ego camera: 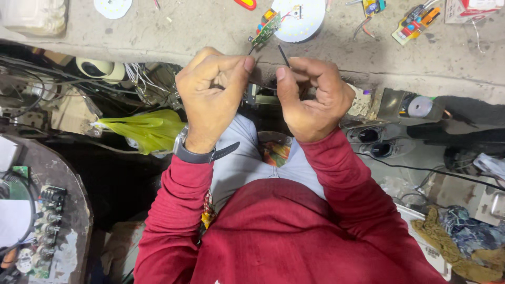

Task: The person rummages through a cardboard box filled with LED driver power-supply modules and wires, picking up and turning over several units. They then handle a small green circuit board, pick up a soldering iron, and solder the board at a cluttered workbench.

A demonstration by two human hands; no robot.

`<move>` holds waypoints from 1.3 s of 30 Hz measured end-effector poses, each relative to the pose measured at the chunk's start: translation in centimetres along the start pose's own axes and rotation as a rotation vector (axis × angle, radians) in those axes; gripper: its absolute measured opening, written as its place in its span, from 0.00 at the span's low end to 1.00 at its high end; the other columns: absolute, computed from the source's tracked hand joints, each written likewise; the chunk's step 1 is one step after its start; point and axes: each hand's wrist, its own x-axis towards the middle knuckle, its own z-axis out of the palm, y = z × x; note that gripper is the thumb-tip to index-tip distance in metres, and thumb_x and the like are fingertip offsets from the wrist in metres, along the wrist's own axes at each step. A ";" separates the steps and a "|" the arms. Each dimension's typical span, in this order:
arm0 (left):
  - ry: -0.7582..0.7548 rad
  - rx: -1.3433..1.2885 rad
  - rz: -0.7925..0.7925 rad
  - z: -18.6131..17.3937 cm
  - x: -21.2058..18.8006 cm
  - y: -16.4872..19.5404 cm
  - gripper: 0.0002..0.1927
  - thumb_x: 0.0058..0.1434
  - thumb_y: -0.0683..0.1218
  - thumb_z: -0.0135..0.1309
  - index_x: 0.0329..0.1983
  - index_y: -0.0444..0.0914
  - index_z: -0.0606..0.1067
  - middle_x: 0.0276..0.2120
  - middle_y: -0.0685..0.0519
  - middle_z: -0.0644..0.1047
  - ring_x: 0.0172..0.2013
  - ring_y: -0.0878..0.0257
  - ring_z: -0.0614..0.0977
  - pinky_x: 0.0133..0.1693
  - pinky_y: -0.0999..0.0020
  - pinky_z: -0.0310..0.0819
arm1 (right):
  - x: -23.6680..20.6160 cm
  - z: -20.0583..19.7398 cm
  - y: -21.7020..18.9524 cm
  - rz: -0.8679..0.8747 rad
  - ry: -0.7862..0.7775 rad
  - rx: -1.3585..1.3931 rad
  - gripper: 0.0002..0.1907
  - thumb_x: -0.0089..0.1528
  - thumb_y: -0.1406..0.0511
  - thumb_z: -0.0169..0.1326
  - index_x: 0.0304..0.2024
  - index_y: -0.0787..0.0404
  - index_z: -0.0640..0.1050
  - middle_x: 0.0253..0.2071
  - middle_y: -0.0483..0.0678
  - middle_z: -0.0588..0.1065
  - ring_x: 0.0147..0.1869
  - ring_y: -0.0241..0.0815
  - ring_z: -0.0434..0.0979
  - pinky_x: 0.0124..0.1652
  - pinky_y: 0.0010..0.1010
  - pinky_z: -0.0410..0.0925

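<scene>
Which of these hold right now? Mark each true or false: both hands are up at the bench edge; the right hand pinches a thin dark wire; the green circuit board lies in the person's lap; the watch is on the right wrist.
1. Both hands are up at the bench edge: true, left hand and right hand.
2. The right hand pinches a thin dark wire: true.
3. The green circuit board lies in the lap: false, it is on the bench beside the white round LED plate.
4. The watch is on the right wrist: false, left wrist.

A grey concrete bench (210,26) spans the top, scuffed and dimly lit. Below its edge lies dark cluttered floor; left of that, a round table (63,173).
</scene>
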 end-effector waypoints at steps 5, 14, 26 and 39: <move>0.009 0.027 0.001 0.6 -0.1 0.0 0.03 0.68 0.38 0.66 0.41 0.34 0.82 0.28 0.57 0.72 0.26 0.74 0.69 0.29 0.78 0.62 | 0.2 -0.3 0.1 -0.076 -0.036 -0.036 0.08 0.68 0.74 0.65 0.46 0.67 0.77 0.34 0.47 0.80 0.33 0.30 0.81 0.33 0.19 0.73; 0.047 0.027 0.005 1.0 -0.1 -0.1 0.04 0.68 0.39 0.66 0.40 0.34 0.82 0.28 0.57 0.72 0.25 0.74 0.69 0.29 0.78 0.60 | 1.1 -0.9 -0.4 -0.127 -0.111 -0.085 0.09 0.68 0.75 0.65 0.45 0.66 0.77 0.34 0.48 0.80 0.33 0.33 0.83 0.33 0.20 0.74; 0.033 0.025 0.007 0.9 -0.1 -0.5 0.04 0.68 0.39 0.66 0.40 0.34 0.82 0.28 0.58 0.71 0.25 0.75 0.68 0.28 0.79 0.60 | 1.9 -0.9 -0.9 -0.219 -0.137 -0.248 0.10 0.66 0.74 0.67 0.45 0.62 0.78 0.28 0.45 0.75 0.30 0.37 0.77 0.31 0.26 0.69; 0.031 0.035 -0.014 0.7 0.1 -0.3 0.03 0.68 0.39 0.66 0.40 0.34 0.82 0.28 0.58 0.71 0.25 0.76 0.68 0.28 0.79 0.61 | 3.0 -1.0 -2.3 -0.476 -0.125 -0.463 0.12 0.62 0.76 0.66 0.44 0.65 0.76 0.32 0.49 0.78 0.32 0.49 0.76 0.34 0.36 0.69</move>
